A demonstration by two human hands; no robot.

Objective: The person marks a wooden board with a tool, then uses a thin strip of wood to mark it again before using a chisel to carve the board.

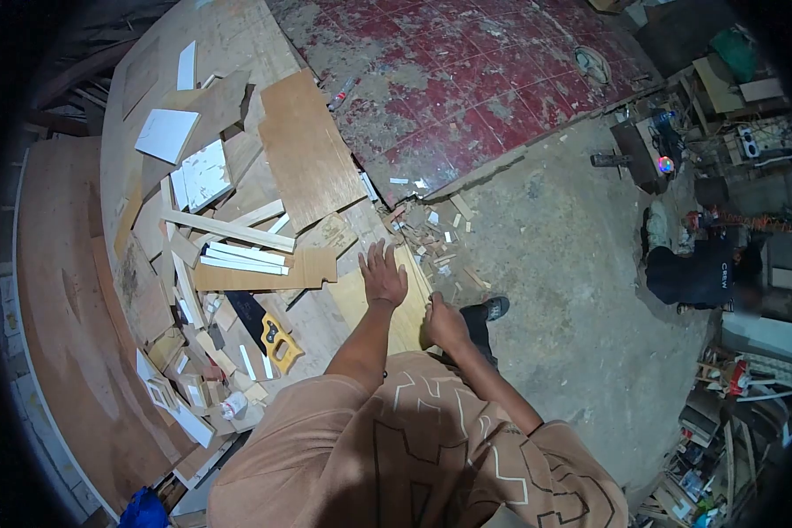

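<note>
My left hand (383, 275) lies palm down with its fingers spread on a light plywood sheet (348, 299) at the edge of the worktable. Close to the sheet's right edge is my right hand (447, 324), its fingers curled closed. What it grips, if anything, is hidden by the hand itself. Left of my left forearm rests a handsaw with a yellow handle (280, 343) and a dark blade. White-faced strips (242, 258) lie on a brown board (312, 267) beyond the saw.
Scrap wood and a white-topped block (204, 174) crowd the table, with a larger plywood panel (304, 141) farther back. Wood offcuts (436, 238) litter the concrete floor. Red tiles (466, 79) cover the raised floor behind. Another person (691, 273) crouches at the right.
</note>
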